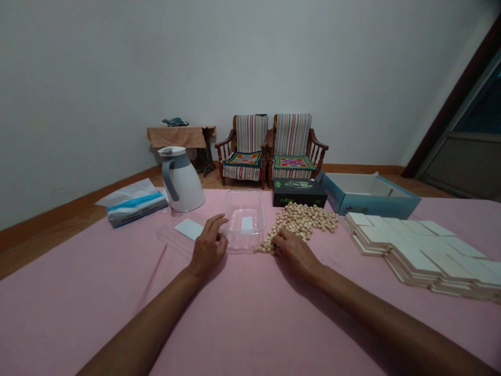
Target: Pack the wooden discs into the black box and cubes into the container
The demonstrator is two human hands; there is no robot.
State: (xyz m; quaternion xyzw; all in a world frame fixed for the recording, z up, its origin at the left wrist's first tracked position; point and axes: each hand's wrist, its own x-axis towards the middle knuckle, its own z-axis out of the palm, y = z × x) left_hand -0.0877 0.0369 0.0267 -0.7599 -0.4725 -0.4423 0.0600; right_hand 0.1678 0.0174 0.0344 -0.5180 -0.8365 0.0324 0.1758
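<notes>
A clear plastic container (245, 204) stands open on the pink table (242, 313), with its flat lid (183, 232) lying to its left. My left hand (207, 245) rests at the container's near left corner, fingers curled against its rim. To the right of the container lies a heap of small pale nuts (303, 218). My right hand (293, 253) lies palm down at the near end of that heap, fingertips bent onto the nuts; what they pinch is hidden.
A white jug (180, 178) and a tissue pack (133, 203) stand at the back left. A black box (299, 191) and an open blue box (366, 194) sit behind the nuts. Stacks of pale flat boards (422, 253) cover the right side.
</notes>
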